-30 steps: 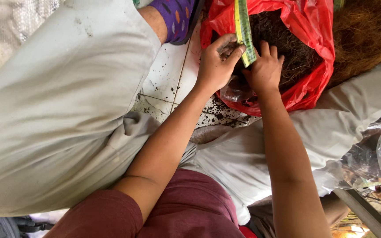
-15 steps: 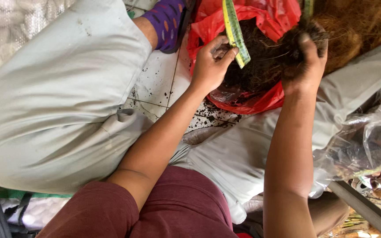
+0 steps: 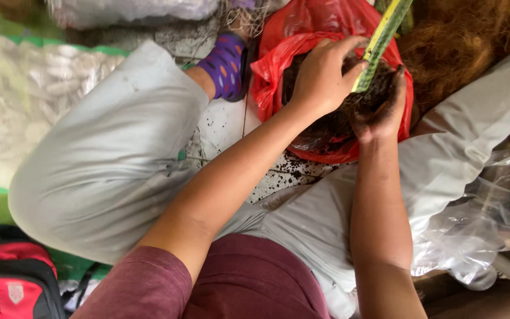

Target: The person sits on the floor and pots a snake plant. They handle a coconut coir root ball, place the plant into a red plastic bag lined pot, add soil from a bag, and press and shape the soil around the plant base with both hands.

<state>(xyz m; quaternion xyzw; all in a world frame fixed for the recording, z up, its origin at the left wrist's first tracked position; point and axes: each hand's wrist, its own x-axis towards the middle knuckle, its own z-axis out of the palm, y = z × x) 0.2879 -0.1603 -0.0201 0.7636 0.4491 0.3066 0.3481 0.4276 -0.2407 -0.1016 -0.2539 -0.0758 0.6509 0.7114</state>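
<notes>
The right hand (image 3: 379, 109) — raised at the far rim half a second ago — now cups dark crumbly soil (image 3: 337, 121) low inside the red plastic bag (image 3: 278, 77). The left hand (image 3: 323, 74) stays pinched on the long green-and-yellow striped leaf (image 3: 382, 38) — now leaning right, brown coconut fibre (image 3: 467, 41) beyond.

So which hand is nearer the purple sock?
Left. The left hand rests on the red bag's rim, nearest the purple sock; the right hand is deeper in the bag, farther away.

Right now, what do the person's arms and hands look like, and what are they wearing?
Both arms are bare below short maroon sleeves. No gloves, rings or watch show. The right hand is smeared with dark soil; the left hand looks cleaner.
</notes>
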